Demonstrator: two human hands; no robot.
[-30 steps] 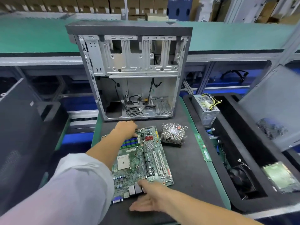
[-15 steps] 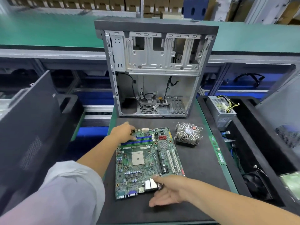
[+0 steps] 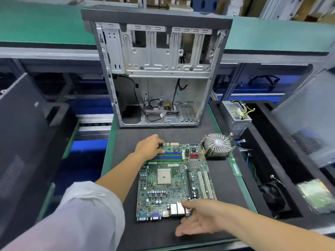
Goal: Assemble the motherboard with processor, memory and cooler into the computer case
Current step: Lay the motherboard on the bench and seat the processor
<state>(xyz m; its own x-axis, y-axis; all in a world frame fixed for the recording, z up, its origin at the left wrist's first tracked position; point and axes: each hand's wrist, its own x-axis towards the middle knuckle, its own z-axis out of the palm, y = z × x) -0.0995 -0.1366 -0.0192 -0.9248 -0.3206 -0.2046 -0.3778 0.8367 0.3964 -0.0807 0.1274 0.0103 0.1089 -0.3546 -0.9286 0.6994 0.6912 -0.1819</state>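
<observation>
The green motherboard (image 3: 174,180) lies flat on the black mat (image 3: 223,192), its processor socket (image 3: 164,176) bare and its blue and green memory slots (image 3: 169,155) at the far end. My left hand (image 3: 149,146) grips its far left corner, fingers curled over the edge. My right hand (image 3: 197,216) holds the near right corner at the silver port block, thumb spread below. The finned round cooler (image 3: 217,144) sits on the mat just right of the board. The open computer case (image 3: 159,51) stands behind, loose cables on its floor.
A green memory stick (image 3: 235,168) lies along the mat's right edge. The black foam tray (image 3: 282,178) on the right holds a power supply (image 3: 235,115), a fan (image 3: 272,194) and a drive (image 3: 315,194). A dark side panel (image 3: 21,133) leans at left, a grey panel (image 3: 308,115) at right.
The view has swung so the case and board sit more central. The board now lies squarer to me; both hands stay on the same opposite corners.
</observation>
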